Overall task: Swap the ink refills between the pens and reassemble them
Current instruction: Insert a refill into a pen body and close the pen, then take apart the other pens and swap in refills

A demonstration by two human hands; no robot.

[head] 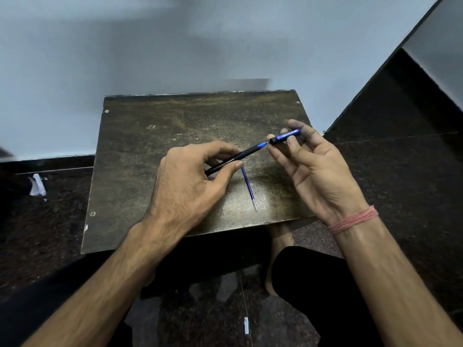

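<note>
Table (140, 186) is a small scuffed dark board. Over its right half, nearer the right edge than the left, both hands are working above the surface. Left hand (190, 181) has fingers and thumb curled round the black pen (233, 162), tip end aimed toward the back right corner. Right hand (313, 169) pinches the blue cap (285, 137) between thumb and fingertips, with the other fingers loosely spread. The cap's mouth sits right at the pen tip (263, 145); can't tell if they're touching yet. A loose refill (249, 189) lies flat on the board near the front edge, just under the left hand.

Looks to me like the capping step. My advice: keep the pen steady and move only the cap, get the two on one straight line first, then push straight until it seats. Going in crooked scrapes the tip on the cap rim. Also watch the left palm so it doesn't roll that refill off the front edge.
</note>
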